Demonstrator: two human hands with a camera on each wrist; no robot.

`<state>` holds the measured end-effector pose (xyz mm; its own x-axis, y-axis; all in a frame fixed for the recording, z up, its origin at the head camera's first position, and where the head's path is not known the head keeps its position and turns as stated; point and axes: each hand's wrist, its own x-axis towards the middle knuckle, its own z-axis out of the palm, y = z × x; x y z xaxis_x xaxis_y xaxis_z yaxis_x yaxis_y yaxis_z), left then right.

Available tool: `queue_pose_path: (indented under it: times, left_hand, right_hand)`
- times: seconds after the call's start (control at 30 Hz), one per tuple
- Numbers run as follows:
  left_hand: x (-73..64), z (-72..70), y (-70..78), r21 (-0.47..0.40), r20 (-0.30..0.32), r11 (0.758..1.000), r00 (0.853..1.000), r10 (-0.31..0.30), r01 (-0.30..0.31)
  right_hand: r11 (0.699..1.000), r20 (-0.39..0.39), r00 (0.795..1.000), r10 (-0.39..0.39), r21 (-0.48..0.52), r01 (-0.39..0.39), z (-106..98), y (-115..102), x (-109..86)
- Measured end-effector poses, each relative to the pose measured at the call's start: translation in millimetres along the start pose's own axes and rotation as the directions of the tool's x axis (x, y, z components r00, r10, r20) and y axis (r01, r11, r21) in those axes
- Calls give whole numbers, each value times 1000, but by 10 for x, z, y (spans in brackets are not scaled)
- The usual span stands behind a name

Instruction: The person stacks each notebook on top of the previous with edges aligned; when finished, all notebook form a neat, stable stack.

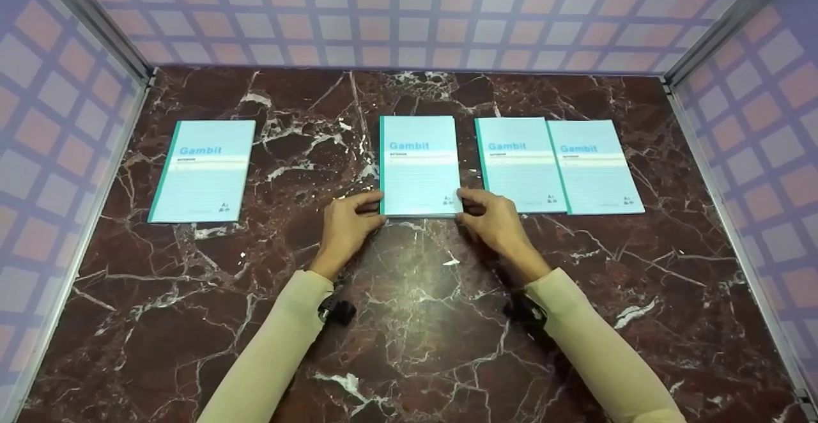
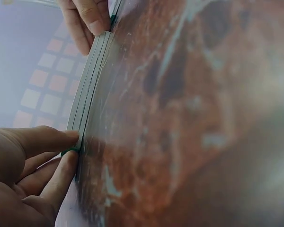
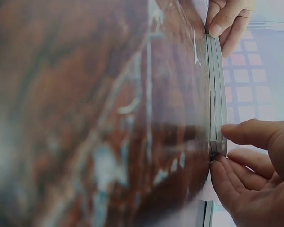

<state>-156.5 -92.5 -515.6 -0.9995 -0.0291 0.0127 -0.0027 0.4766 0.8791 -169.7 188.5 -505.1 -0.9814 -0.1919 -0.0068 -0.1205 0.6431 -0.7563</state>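
A small stack of light blue Gambit notebooks (image 1: 418, 170) with green spines lies in the middle of the table, its edges nearly flush. My left hand (image 1: 346, 225) holds its near left corner, with thumb and fingers against the spine side. At the near right corner, my right hand (image 1: 497, 222) holds the opposite side in the same way. Several layered edges of the stacked notebooks (image 2: 87, 87) show between the two hands in the left wrist view. From the right wrist view, thumb and fingertips meet the end of the stack (image 3: 217, 94).
To the left lies a single matching notebook (image 1: 204, 174). On the right, one notebook (image 1: 521, 167) sits side by side with another notebook (image 1: 597, 170), their edges meeting. The dark red marbled table (image 1: 415, 346) is bordered by checkered panels (image 1: 415, 20) at the back and sides.
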Motion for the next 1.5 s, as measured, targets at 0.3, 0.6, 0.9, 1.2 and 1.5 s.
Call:
queue_pose_path:
  times: [0.3,0.6,0.9,1.2,1.5]
  left_hand:
    - [-6,20,16,32,-10,999,1000,8,-7]
    - [-5,18,8,30,-24,1000,1000,2,-1]
    - [6,11,0,20,-41,1000,999,1,0]
    - [-1,5,-13,54,-47,998,998,29,-26]
    - [-4,8,3,98,-55,995,998,38,-33]
  right_hand:
    - [999,-18,1000,-25,28,25,10,26,-6]
    - [999,-7,999,39,31,-39,13,36,-7]
    - [998,-9,999,39,49,-39,14,45,5]
    - [999,-33,999,18,29,-17,25,59,-5]
    - [996,-19,998,67,65,-66,13,57,7]
